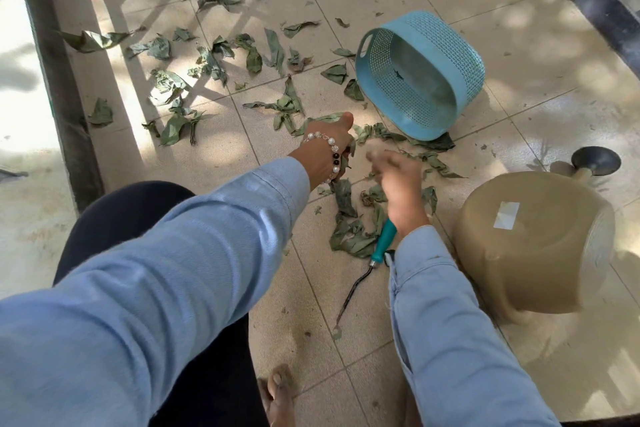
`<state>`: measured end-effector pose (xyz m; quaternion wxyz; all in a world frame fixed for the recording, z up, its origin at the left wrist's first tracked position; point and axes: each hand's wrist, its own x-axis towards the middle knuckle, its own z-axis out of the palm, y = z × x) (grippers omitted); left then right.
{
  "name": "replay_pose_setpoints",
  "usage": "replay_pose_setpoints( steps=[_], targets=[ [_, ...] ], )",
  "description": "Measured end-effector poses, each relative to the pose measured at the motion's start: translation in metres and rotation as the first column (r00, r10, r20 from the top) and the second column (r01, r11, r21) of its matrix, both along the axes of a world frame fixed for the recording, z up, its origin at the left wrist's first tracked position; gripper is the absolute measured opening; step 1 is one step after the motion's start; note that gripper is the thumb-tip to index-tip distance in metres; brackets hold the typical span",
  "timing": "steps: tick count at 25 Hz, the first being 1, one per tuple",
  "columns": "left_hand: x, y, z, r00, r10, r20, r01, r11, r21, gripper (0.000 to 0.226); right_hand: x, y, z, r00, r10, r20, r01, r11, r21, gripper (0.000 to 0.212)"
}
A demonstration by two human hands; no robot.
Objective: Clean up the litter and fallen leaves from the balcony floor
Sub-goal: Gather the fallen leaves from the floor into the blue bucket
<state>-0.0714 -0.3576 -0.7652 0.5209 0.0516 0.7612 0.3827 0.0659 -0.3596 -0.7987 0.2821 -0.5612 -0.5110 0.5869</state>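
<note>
Several crumpled green leaves lie scattered over the beige tiled balcony floor. My left hand, with a bead bracelet on the wrist, is closed around a bunch of leaves near the floor's middle. My right hand is blurred, fingers spread, just over a pile of leaves. A blue plastic basket lies on its side beyond both hands, its opening towards me.
A teal-handled hand tool lies on the floor under my right wrist. A tan pot lies tipped on its side at the right, with a dark saucer behind it. A dark railing base runs along the left edge.
</note>
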Motion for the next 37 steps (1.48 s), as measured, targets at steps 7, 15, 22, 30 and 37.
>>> replay_pose_setpoints(
  steps=[7, 15, 22, 30, 37],
  targets=[
    [0.002, 0.002, 0.0, 1.0, -0.024, -0.016, 0.024, 0.999, 0.042, 0.073, -0.015, -0.039, -0.081, 0.398, 0.341, 0.852, -0.701, 0.712, 0.042, 0.048],
    [0.005, 0.003, 0.001, 0.991, -0.11, -0.07, 0.111, 0.994, 0.018, 0.076, 0.011, -0.015, -0.048, 0.906, 0.001, 0.423, -0.11, 0.966, 0.233, 0.016],
    [0.018, 0.001, 0.005, 0.934, -0.341, -0.109, 0.341, 0.94, -0.019, 0.068, -0.013, -0.015, 0.021, 0.938, -0.305, -0.166, 0.329, 0.934, 0.14, 0.014],
    [0.016, 0.001, 0.003, 0.954, -0.298, 0.021, 0.296, 0.954, 0.052, 0.049, 0.01, -0.023, 0.01, 0.999, 0.042, -0.028, -0.034, 0.967, 0.253, 0.028],
    [0.007, 0.002, 0.006, 0.967, -0.236, 0.093, 0.232, 0.971, 0.056, 0.042, 0.023, -0.056, -0.074, 0.519, 0.411, 0.75, -0.64, 0.768, 0.021, 0.032]
  ],
)
